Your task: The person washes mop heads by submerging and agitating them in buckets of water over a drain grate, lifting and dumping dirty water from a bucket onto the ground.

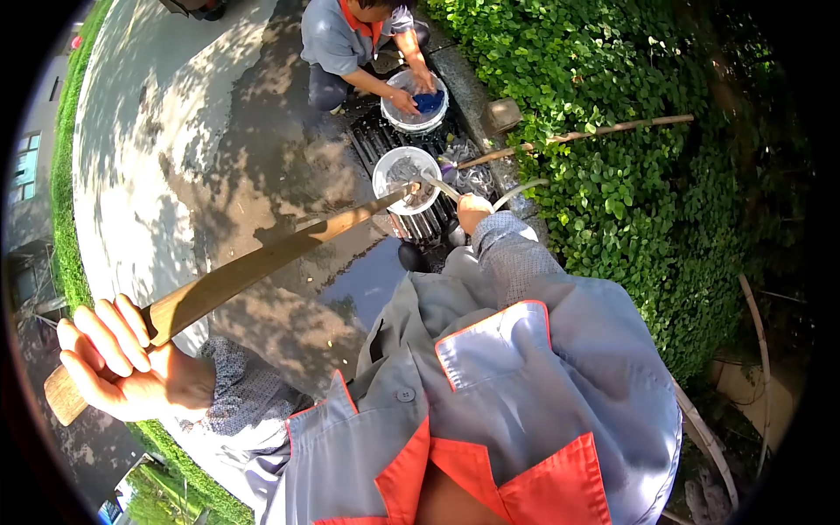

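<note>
My left hand (131, 363) is wrapped round the near end of a long wooden pole (254, 262). The pole's far end reaches into a white bucket (382, 175) with greyish contents, which stands over a metal drain grate. My right hand (473, 212) is closed round a pale hose (442, 185) beside that bucket, and the hose's end points over its rim. Behind my right hand the hose curves towards the hedge.
A crouching person (337, 44) has both hands in a second white bucket (420, 122) with something blue. A stick (595, 133) leans into the hedge (630, 219). A stone block (504, 114), clear plastic (475, 182) and a puddle (372, 276) lie near the grate (372, 144).
</note>
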Motion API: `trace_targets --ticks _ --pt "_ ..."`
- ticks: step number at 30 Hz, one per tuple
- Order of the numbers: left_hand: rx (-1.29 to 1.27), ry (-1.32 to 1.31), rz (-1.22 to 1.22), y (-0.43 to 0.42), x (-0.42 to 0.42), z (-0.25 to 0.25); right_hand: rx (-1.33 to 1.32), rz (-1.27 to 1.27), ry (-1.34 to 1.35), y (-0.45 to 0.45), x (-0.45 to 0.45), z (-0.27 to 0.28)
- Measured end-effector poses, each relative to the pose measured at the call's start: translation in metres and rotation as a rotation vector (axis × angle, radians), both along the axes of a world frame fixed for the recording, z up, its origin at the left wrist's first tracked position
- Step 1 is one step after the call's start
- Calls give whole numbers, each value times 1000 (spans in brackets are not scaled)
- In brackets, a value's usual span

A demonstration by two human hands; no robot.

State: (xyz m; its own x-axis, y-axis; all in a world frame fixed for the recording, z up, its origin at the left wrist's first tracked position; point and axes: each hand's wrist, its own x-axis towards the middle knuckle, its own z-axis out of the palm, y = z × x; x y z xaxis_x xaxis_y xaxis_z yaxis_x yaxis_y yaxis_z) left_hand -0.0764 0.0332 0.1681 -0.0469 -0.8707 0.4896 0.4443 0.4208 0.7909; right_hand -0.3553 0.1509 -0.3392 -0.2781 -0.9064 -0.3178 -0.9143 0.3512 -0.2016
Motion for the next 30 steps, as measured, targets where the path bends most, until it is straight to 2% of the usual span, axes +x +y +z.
trace_targets --ticks 1,2,3,6,8,16,22,26,30 --pt "-25 2 145 6 -14 -1 106 -46 -34 -6 1 12" --pt "-39 21 111 10 -16 -3 209 -88 -67 -12 2 25" --pt "-33 -2 154 16 -18 -4 69 -36 -79 -7 0 16" --pt "-15 -19 267 32 -13 -6 -30 49 29 -2 3 -1" --pt "-49 22 109 42 -6 -8 -30 36 28 -3 3 -3" --pt "-95 33 186 82 9 -18 30 105 12 -7 1 5" --pt "-106 24 229 93 19 -19 46 -1 -95 -11 1 14" --pt "-110 40 213 96 24 -20 -17 20 -106 -6 -1 6" --pt "-118 -3 229 98 27 -19 -157 64 25 1 1 3"
